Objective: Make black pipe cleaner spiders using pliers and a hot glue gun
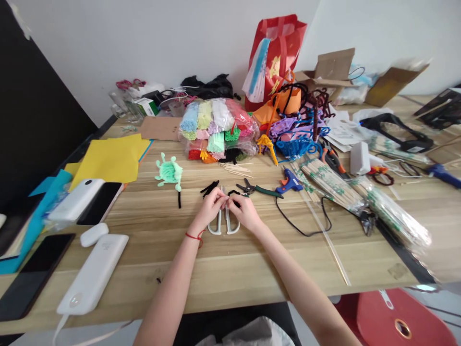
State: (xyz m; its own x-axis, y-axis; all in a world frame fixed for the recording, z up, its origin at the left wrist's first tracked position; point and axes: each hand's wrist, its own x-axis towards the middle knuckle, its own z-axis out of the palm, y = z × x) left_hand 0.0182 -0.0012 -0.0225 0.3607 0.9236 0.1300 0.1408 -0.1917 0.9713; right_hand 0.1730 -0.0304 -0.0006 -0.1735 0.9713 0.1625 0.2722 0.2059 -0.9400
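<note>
My left hand [212, 205] and my right hand [243, 210] meet at the middle of the wooden table [252, 259], fingers pinched together on a small black pipe cleaner piece [232, 193]. White-handled scissors [224, 222] lie on the table right under both hands. More black pipe cleaner pieces [209, 188] lie just beyond my left hand. A mint-green pipe cleaner figure [169, 173] rests to the left of them. A red string circles my left wrist.
Green-handled pliers [261, 189] and a blue glue gun [289, 181] with a black cord lie right of my hands. Bagged pipe cleaners [216, 127], bamboo stick bundles [333, 185], yellow paper [110, 158], power banks [94, 274] and phones [30, 278] crowd the table.
</note>
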